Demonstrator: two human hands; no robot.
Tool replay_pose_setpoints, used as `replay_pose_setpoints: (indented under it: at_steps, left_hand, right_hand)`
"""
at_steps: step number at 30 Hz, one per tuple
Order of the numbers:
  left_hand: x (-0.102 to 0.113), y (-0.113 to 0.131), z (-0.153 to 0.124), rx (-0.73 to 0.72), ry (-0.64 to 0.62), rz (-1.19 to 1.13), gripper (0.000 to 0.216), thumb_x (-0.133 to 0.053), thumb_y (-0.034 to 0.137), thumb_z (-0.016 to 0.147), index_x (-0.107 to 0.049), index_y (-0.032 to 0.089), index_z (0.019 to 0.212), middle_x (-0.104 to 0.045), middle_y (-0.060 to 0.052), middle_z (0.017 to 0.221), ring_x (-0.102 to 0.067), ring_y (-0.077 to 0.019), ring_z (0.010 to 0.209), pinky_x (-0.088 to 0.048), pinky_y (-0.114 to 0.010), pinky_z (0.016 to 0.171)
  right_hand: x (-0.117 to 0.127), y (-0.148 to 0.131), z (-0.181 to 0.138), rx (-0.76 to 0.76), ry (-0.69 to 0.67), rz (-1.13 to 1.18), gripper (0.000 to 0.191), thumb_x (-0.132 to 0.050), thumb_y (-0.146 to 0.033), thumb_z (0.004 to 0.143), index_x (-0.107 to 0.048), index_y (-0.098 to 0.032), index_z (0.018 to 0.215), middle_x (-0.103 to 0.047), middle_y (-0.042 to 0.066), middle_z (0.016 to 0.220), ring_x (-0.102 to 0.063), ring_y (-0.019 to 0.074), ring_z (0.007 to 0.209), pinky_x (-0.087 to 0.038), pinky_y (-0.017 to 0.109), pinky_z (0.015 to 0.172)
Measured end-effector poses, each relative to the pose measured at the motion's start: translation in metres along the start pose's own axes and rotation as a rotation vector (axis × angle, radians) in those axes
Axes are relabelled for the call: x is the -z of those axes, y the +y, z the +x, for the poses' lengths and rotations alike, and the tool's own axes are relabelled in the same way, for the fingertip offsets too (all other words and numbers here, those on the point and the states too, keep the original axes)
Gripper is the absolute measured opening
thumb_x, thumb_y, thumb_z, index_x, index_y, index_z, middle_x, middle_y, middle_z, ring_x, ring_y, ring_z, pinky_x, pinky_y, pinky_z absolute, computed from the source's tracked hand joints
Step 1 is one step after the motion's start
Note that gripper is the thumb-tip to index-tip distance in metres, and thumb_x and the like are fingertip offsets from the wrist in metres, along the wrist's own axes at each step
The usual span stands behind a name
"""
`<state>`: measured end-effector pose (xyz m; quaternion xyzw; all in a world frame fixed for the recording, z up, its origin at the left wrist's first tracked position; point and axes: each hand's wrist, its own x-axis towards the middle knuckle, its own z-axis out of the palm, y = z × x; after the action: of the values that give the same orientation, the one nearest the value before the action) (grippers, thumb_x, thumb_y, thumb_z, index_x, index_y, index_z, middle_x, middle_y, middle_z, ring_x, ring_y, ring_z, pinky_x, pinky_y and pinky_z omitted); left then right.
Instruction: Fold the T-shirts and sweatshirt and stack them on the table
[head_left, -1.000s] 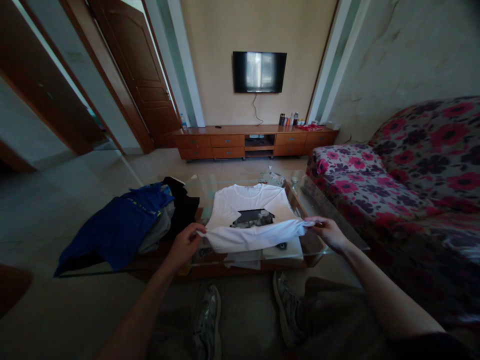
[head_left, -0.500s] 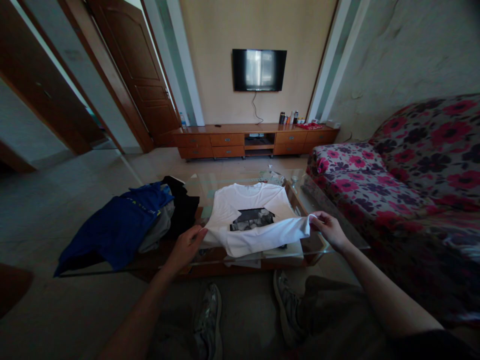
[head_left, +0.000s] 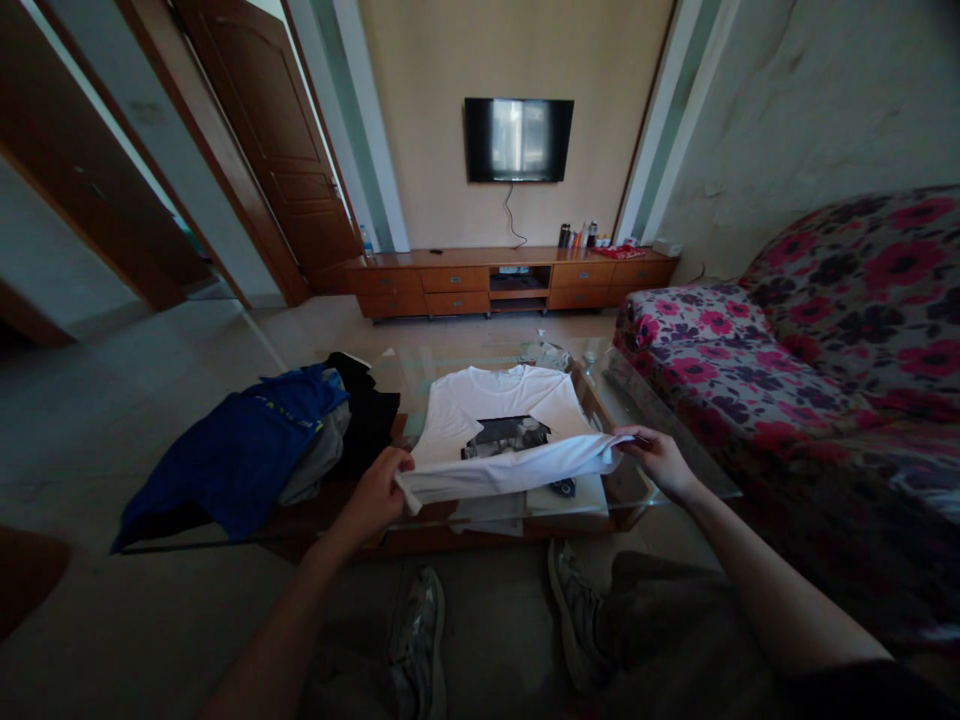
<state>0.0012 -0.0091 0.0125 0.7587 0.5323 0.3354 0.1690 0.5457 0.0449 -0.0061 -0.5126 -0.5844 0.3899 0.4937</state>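
A white T-shirt (head_left: 442, 425) with a dark printed picture on its front lies on the glass coffee table (head_left: 679, 480), its neckline toward the far side. Its near edge is raised and folded over into a band that covers the lower part of the print. My left hand (head_left: 384, 490) pinches the left end of this band. At the right end, my right hand (head_left: 656, 460) grips the cloth between thumb and fingers. The band is stretched between both hands, just above the glass.
A heap of clothes, with a blue garment (head_left: 232, 450) over grey and black ones (head_left: 364, 410), lies on the table's left. The flowered sofa (head_left: 817, 370) stands close on the right. Beyond are a low wooden cabinet (head_left: 454, 280) and a wall television (head_left: 517, 140).
The near edge of the T-shirt is pulled tighter into a narrower, straighter band. My left hand has shifted its grip at the left end; my right hand has barely moved.
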Motion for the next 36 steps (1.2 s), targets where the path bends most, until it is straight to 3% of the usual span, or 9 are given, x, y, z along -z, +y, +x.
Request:
replay_pose_setpoints:
  at_steps: [4,9,12,15,18,22,29,36]
  left_hand:
    - [0.001,0.009,0.001,-0.001,-0.043,0.003,0.012,-0.057,0.027,0.085,-0.066,0.022,0.091,-0.060,-0.005,0.099,-0.061,-0.0224,0.095,-0.046,-0.031,0.086]
    - [0.009,0.021,0.001,0.108,-0.015,-0.042,0.026,-0.052,0.047,0.095,-0.065,0.024,0.094,-0.067,-0.002,0.093,-0.062,-0.0211,0.087,-0.046,-0.028,0.081]
    - [0.013,0.018,0.001,0.186,0.064,-0.073,0.031,-0.048,0.051,0.097,-0.062,0.024,0.101,-0.069,-0.001,0.094,-0.063,-0.0204,0.086,-0.046,-0.028,0.079]
    - [0.014,0.008,0.003,0.241,0.179,-0.124,0.035,-0.045,0.052,0.097,-0.059,0.023,0.108,-0.070,-0.004,0.097,-0.065,-0.0222,0.090,-0.047,-0.030,0.080]
    - [0.014,-0.001,0.005,0.254,0.182,-0.154,0.039,-0.046,0.053,0.096,-0.062,0.021,0.112,-0.071,-0.006,0.103,-0.065,-0.0245,0.095,-0.047,-0.032,0.084]
    - [0.014,-0.007,0.006,0.292,0.166,-0.194,0.035,-0.044,0.049,0.095,-0.063,0.022,0.103,-0.067,-0.003,0.094,-0.061,-0.0234,0.091,-0.046,-0.030,0.079]
    - [0.012,-0.001,0.001,0.372,0.144,-0.389,0.017,-0.050,0.040,0.087,-0.046,0.024,0.081,-0.049,0.005,0.075,-0.048,-0.0151,0.070,-0.040,-0.023,0.063]
    - [0.003,-0.004,0.001,0.395,0.050,-0.391,0.025,-0.050,0.040,0.086,-0.061,0.022,0.099,-0.062,0.001,0.089,-0.056,-0.0187,0.080,-0.043,-0.026,0.065]
  right_hand:
    - [-0.001,-0.002,0.001,0.040,0.024,-0.063,0.048,-0.088,-0.058,0.064,-0.080,-0.022,0.095,-0.078,0.009,0.100,-0.072,0.0280,0.093,-0.058,0.043,0.091]
    - [-0.003,-0.012,-0.003,-0.003,0.073,-0.078,0.046,-0.082,-0.063,0.071,-0.077,-0.021,0.089,-0.076,0.008,0.085,-0.069,0.0236,0.078,-0.058,0.037,0.076]
    - [-0.001,-0.013,-0.002,-0.022,0.161,-0.065,0.044,-0.079,-0.064,0.075,-0.072,-0.021,0.084,-0.072,0.007,0.077,-0.065,0.0205,0.072,-0.056,0.033,0.069]
    - [0.004,-0.011,0.003,0.035,0.273,-0.043,0.042,-0.079,-0.063,0.074,-0.068,-0.023,0.080,-0.074,0.007,0.089,-0.066,0.0218,0.081,-0.056,0.034,0.075]
    - [0.007,-0.009,0.005,0.041,0.305,0.065,0.040,-0.078,-0.061,0.075,-0.061,-0.025,0.078,-0.071,0.004,0.085,-0.065,0.0200,0.078,-0.055,0.033,0.074]
    - [0.003,-0.009,0.003,-0.046,0.225,0.193,0.041,-0.079,-0.059,0.074,-0.059,-0.025,0.088,-0.062,-0.002,0.072,-0.058,0.0152,0.063,-0.050,0.028,0.061]
    - [-0.004,-0.008,-0.003,-0.137,0.021,0.052,0.050,-0.076,-0.064,0.076,-0.058,-0.024,0.099,-0.056,-0.006,0.066,-0.050,0.0110,0.053,-0.038,0.023,0.048]
    - [0.000,-0.002,-0.007,-0.289,-0.045,0.234,0.060,-0.088,-0.050,0.067,-0.061,-0.028,0.115,-0.074,0.001,0.088,-0.068,0.0191,0.068,-0.054,0.030,0.060]
